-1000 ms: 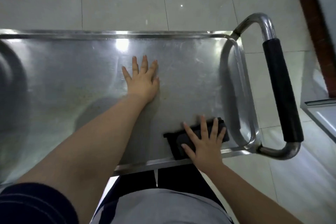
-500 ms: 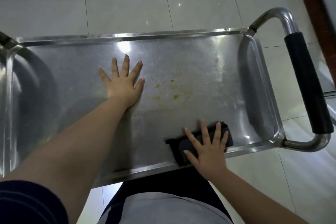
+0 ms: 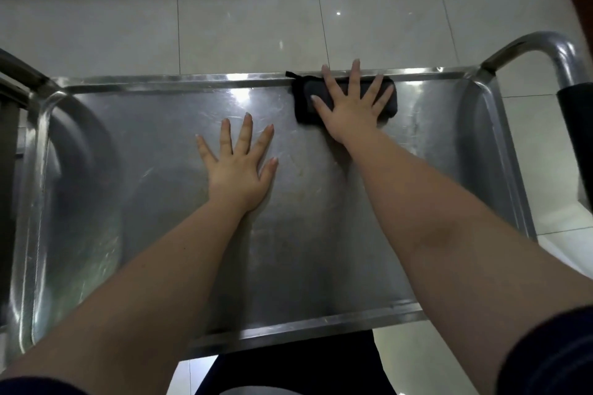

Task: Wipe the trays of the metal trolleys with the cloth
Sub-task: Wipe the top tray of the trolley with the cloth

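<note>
Steel tray [image 3: 134, 151], scuffed, rounded corners, dark folded cloth [image 3: 304, 102] at far rim under flat-pressing right hand [image 3: 353, 111], left hand [image 3: 239, 170] spread flat on bare metal, tube handle [image 3: 545, 46] right

Nothing readable here, honestly. The steel tray [image 3: 305, 250], the dark cloth [image 3: 303, 102] and the black handle grip [image 3: 577, 125] show no lettering, logo or number.

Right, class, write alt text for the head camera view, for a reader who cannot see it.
Seen from above, a person's right hand presses a dark folded cloth against the far rim of a steel trolley tray, while the left hand rests flat on the tray's middle. The trolley's black-gripped handle is at the right.
</note>
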A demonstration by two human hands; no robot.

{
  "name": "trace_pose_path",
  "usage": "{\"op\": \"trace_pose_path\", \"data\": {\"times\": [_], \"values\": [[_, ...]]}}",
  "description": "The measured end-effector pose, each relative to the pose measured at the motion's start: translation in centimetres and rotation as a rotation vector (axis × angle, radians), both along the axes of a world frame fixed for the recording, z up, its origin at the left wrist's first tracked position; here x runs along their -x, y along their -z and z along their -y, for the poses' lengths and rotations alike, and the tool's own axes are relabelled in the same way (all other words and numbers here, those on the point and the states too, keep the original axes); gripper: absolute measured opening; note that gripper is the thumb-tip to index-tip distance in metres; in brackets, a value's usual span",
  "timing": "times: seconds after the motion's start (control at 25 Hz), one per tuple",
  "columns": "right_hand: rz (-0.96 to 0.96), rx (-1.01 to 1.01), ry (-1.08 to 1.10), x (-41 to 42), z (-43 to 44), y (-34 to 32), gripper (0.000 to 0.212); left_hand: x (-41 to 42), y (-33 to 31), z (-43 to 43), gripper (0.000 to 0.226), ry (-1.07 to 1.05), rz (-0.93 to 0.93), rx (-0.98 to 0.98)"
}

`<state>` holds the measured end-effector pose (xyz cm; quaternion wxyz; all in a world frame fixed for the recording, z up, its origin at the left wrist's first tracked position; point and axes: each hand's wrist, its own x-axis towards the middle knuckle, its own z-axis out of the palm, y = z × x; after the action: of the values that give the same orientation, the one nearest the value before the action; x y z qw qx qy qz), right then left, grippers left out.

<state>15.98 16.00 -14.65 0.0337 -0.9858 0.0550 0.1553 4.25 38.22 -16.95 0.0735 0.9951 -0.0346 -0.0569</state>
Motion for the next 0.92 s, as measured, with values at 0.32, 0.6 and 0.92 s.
{"op": "trace_pose_path", "data": {"times": [0.32, 0.6, 0.92], "values": [[-0.031, -0.069, -0.19, 28.3, 1.9, -1.6, 0.066, 0.1, -0.5, 0.2, 0.063, -0.002, -0.02, 0.002], [0.048, -0.056, -0.073, 17.1, 0.7, -1.4, 0.065, 0.2, -0.3, 0.1, 0.062, 0.008, -0.011, 0.017], [-0.001, 0.006, -0.082, 5.0, -0.8, -0.8, 0.067, 0.1, -0.3, 0.0, 0.062, 0.001, -0.032, -0.002]]}}
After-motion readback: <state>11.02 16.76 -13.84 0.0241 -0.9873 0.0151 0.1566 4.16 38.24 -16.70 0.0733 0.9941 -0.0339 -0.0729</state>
